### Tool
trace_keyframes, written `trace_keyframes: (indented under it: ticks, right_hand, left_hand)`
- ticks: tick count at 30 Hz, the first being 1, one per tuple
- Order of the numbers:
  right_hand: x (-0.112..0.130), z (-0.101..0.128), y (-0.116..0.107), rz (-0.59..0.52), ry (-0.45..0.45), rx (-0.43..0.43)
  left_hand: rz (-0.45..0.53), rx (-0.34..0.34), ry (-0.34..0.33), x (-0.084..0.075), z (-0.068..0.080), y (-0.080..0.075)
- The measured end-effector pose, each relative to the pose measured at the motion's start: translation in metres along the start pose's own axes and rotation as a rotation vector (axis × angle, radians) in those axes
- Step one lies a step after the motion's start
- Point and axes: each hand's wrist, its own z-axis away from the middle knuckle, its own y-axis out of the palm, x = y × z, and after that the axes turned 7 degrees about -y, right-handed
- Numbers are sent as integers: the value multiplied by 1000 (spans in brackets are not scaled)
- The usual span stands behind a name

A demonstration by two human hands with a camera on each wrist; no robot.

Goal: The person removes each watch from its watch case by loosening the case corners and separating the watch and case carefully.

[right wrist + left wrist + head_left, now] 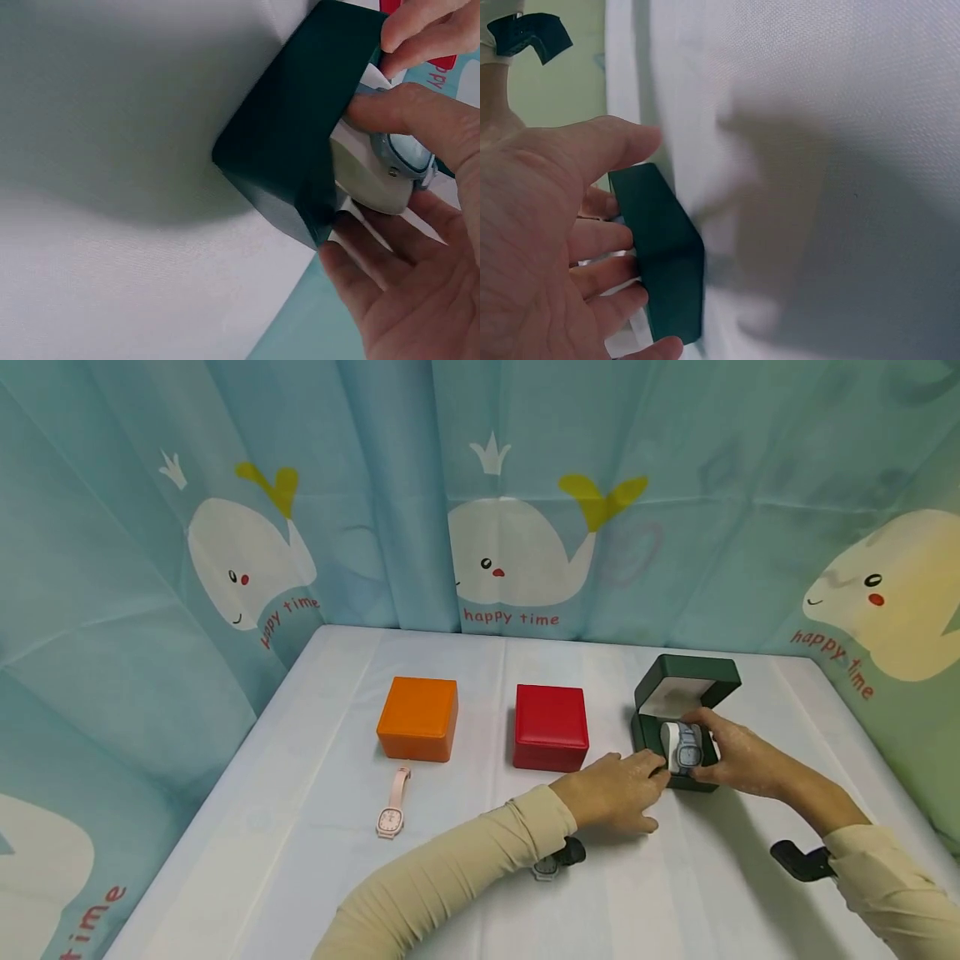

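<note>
A dark green box [686, 681] stands open at the right of the table, its lid tilted back. In it sits a white pillow [367, 176] with a light blue watch [687, 747] strapped round it. My right hand [701, 745] grips the pillow, thumb on top beside the watch face [409, 154] and fingers underneath. My left hand [660, 775] holds the box's front left corner; the left wrist view shows the thumb over the green box [664, 255] and the fingers along its other side.
A shut orange box [417, 718] and a shut red box [551, 727] stand in a row left of the green one. A pink watch [393, 806] lies before the orange box. Another watch [547, 866] lies partly hidden under my left forearm. Whale-print curtains surround the table.
</note>
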Motion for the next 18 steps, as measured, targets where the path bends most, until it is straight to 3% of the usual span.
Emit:
trace_keyframes:
  ticks: [8,13,18]
  right_hand:
    - [-4,4,2,-5,-66,-76]
    - [-5,8,4,-3,-113,-144]
    - [-6,11,6,35,-189,-237]
  left_hand:
    - [13,6,11,1,0,-2]
    - [100,65,9,2,-1,-2]
    - [194,66,23,5,0,-1]
